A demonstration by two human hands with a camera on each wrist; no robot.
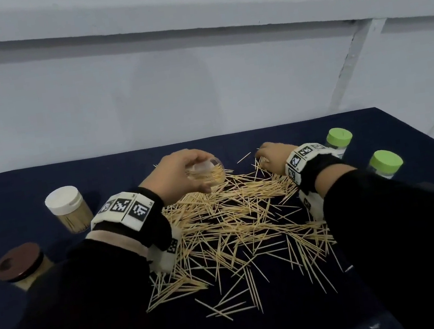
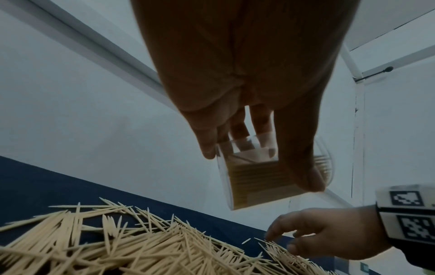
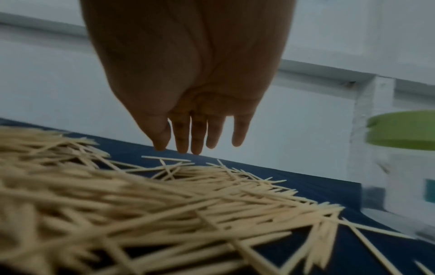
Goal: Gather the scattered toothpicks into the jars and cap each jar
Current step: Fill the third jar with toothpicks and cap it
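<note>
We are holding a part-filled clear jar [image 1: 207, 174] in our left hand [image 1: 181, 176]; our right hand [image 1: 272, 156], fingers loosely spread, is reaching into the toothpicks [image 1: 232, 218], most still lying scattered.

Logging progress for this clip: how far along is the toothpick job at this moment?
Looks done: on the left, the white-capped jar and brown-lidded jar stand closed and full. In hand: the left hand holds a clear open jar, partly filled and tipped on its side, while the right hand reaches into the toothpicks. Left: most of the pile, plus two green-capped jars whose contents I cannot tell.
</note>
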